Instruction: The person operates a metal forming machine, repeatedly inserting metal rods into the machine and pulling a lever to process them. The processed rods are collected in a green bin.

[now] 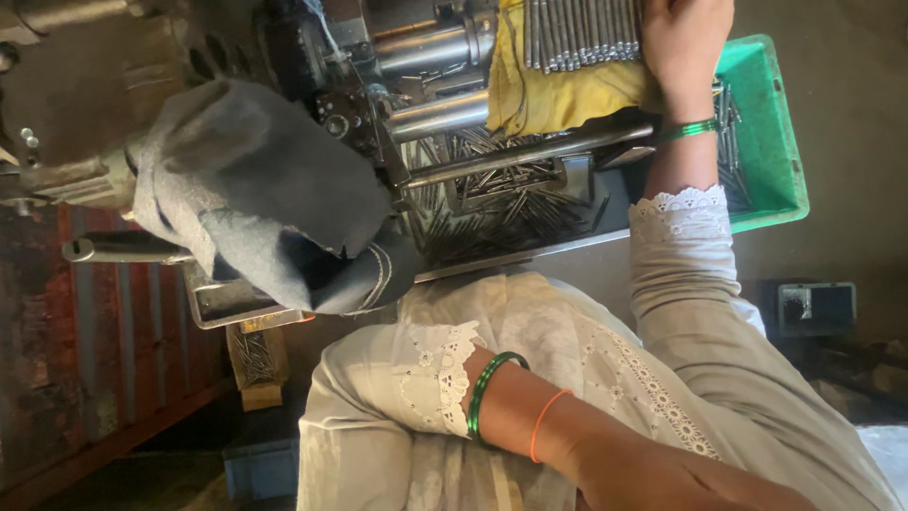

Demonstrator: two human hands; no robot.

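My right hand (683, 43) reaches to the top edge and lies on a row of bright steel rods (577, 33) spread over a yellow cloth (558, 95). Its fingers are cut off by the frame, so its grip is unclear. A green bangle sits on that wrist below a white lace cuff. My left forearm, with green bangles and an orange thread, crosses the bottom of the view. Only the back of my left hand (700, 487) shows at the bottom edge. Whether it holds anything is hidden.
A metal tray (567, 248) full of several thin dark steel pins lies between my arms. A green plastic bin (771, 142) with more pins stands at the right. A machine with steel cylinders (430, 47) fills the top left, with a grey cloth (255, 189) draped over it.
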